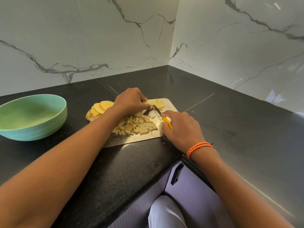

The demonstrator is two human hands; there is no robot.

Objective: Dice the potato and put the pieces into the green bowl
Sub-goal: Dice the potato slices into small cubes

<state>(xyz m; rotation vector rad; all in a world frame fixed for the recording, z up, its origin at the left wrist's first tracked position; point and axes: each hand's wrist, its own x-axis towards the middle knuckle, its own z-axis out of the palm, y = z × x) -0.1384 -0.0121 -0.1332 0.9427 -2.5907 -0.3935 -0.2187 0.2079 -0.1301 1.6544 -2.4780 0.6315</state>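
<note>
1. The potato slice [155, 103] you are cutting lies flat at the far end of the steel cutting board [171, 105], and a heap of diced pieces [136, 125] sits in the middle of the board.
2. Your left hand [131, 100] curls over the near end of that slice, thumb and fingertips pinning it down.
3. Your right hand [182, 127] grips the yellow-handled knife [162, 116]; its blade meets the slice just beside your left thumb.
4. A fan of uncut slices [98, 109] overlaps along the board's left edge, partly on the counter.
5. The green bowl [32, 117] stands well apart to the left, with no potato visible inside.
6. The board rests on a black counter [131, 170] in a corner of marble-veined wall [82, 38].
7. An orange braided band [199, 148] circles your right wrist.
</note>
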